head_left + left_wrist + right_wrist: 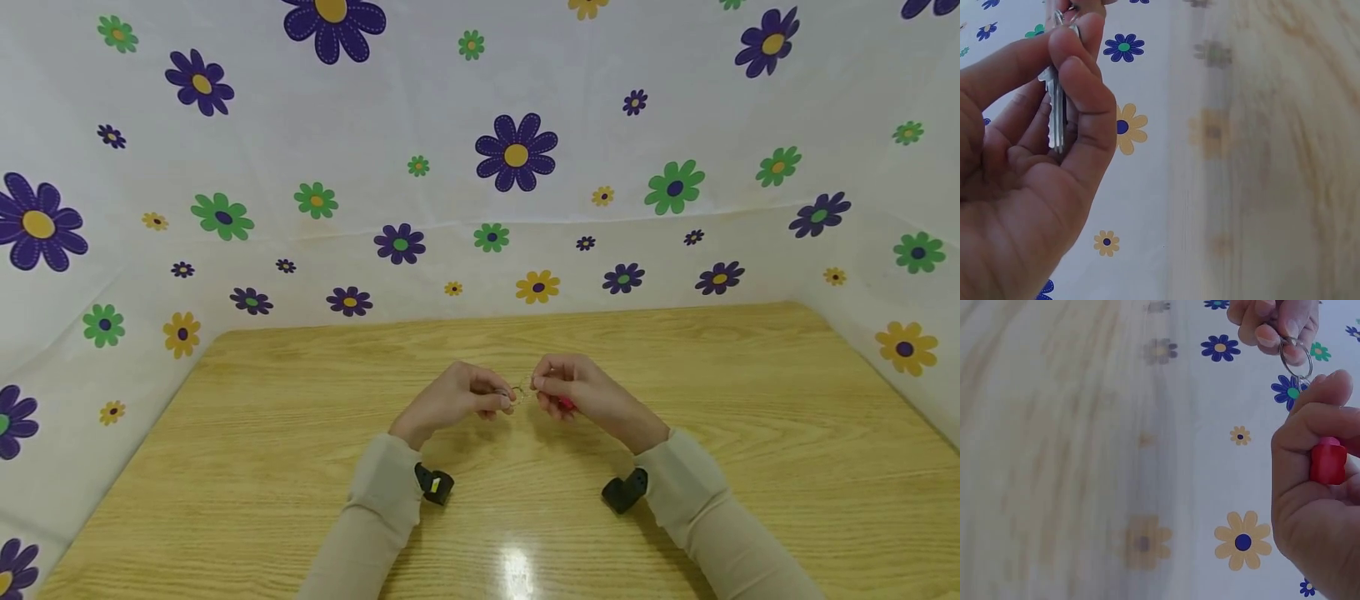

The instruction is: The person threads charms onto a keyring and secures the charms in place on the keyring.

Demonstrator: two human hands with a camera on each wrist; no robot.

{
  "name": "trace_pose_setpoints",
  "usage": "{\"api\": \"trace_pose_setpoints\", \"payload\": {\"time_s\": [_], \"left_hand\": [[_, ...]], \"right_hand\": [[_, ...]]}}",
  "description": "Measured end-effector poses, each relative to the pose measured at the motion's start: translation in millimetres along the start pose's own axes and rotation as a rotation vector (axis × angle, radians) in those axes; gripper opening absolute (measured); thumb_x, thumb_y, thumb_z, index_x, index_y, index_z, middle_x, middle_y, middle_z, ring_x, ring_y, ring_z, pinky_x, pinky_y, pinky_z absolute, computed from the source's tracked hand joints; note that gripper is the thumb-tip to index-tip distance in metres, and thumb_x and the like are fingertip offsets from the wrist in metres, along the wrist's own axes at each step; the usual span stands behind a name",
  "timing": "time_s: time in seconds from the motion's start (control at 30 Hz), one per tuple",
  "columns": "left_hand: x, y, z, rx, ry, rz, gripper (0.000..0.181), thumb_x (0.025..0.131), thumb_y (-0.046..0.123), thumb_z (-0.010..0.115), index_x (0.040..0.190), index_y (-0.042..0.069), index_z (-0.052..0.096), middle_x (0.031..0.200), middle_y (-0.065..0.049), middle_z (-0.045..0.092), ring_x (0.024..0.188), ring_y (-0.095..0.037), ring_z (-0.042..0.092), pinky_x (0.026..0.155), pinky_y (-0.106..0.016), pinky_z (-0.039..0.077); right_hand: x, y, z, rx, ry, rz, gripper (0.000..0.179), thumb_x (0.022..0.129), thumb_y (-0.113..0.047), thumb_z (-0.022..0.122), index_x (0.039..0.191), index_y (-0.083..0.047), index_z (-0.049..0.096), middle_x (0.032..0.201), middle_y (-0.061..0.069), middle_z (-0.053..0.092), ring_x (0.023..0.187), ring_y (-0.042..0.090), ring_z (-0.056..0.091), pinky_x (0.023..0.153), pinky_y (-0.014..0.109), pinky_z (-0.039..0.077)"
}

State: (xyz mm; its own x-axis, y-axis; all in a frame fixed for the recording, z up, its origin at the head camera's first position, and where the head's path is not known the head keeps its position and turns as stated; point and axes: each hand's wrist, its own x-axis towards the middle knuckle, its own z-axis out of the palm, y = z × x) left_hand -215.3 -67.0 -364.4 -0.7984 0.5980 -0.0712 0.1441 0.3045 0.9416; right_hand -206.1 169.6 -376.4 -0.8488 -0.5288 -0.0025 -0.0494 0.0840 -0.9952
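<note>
My left hand (461, 395) pinches silver keys (1055, 115) between thumb and fingertips; their toothed blades hang down inside the palm in the left wrist view. A metal split ring (1296, 358) sticks out from the left fingertips toward the other hand. Opposite it, my right hand (581, 392) pinches something thin and metallic joined to the ring, perhaps a short chain, mostly hidden by the fingers. A red and pink charm (1329, 464) sits within the curl of the right fingers. Both hands are held just above the table, a small gap between them.
A wood-grain table (300, 500) lies beneath the hands. A white cloth with purple, green and yellow flowers (420, 200) stands round its back and sides. Each wrist wears a small black camera (624, 492) over a beige sleeve.
</note>
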Motion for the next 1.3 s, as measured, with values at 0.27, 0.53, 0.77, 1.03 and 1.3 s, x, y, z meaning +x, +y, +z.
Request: {"api": "trace_pose_setpoints", "payload": {"time_s": [0.27, 0.53, 0.77, 1.03, 1.3], "left_hand": [[2.4, -1.1, 5.8, -0.021, -0.018, -0.015, 0.017, 0.099, 0.006, 0.066, 0.107, -0.007, 0.073, 0.091, -0.008, 0.075, 0.076, -0.020, 0.064, 0.076, -0.037, 0.057], [4.4, -0.7, 6.7, -0.036, -0.027, -0.007, 0.017, 0.099, 0.006, 0.065, 0.106, -0.007, 0.073, 0.090, -0.008, 0.074, 0.076, -0.020, 0.064, 0.076, -0.036, 0.057], [4.5, -0.8, 8.3, -0.069, -0.034, 0.006, 0.017, 0.099, 0.005, 0.065, 0.106, -0.009, 0.072, 0.091, -0.009, 0.074, 0.073, -0.014, 0.063, 0.079, -0.040, 0.057], [3.5, -3.0, 5.4, -0.068, 0.004, 0.027, 0.018, 0.100, 0.005, 0.064, 0.109, -0.006, 0.073, 0.095, -0.011, 0.075, 0.076, -0.020, 0.066, 0.081, -0.045, 0.058], [-1.6, -4.4, -8.4, -0.078, 0.063, 0.044, 0.023, 0.102, 0.004, 0.060, 0.120, -0.008, 0.068, 0.100, -0.012, 0.075, 0.077, -0.014, 0.064, 0.086, -0.050, 0.056]], "right_hand": [[1.6, 1, 4, 0.069, 0.035, -0.030, 0.016, 0.107, -0.003, 0.047, 0.096, 0.006, 0.054, 0.076, 0.007, 0.061, 0.058, 0.011, 0.055, 0.052, 0.021, 0.044], [3.1, 1, 6, 0.143, 0.032, -0.048, 0.016, 0.107, -0.002, 0.045, 0.096, 0.006, 0.053, 0.076, 0.005, 0.063, 0.058, 0.011, 0.056, 0.052, 0.021, 0.044], [3.1, 3, 7, 0.154, -0.012, -0.110, 0.018, 0.107, -0.001, 0.043, 0.095, -0.003, 0.056, 0.077, 0.002, 0.064, 0.059, 0.010, 0.057, 0.053, 0.020, 0.045], [0.9, 0, 1, 0.116, -0.024, -0.075, 0.019, 0.108, -0.003, 0.042, 0.096, 0.000, 0.055, 0.077, 0.003, 0.061, 0.058, 0.010, 0.054, 0.053, 0.020, 0.043], [-5.3, -8, -19, 0.068, -0.053, 0.054, 0.013, 0.106, -0.003, 0.048, 0.106, 0.005, 0.058, 0.080, 0.005, 0.062, 0.059, 0.008, 0.052, 0.053, 0.019, 0.043]]}}
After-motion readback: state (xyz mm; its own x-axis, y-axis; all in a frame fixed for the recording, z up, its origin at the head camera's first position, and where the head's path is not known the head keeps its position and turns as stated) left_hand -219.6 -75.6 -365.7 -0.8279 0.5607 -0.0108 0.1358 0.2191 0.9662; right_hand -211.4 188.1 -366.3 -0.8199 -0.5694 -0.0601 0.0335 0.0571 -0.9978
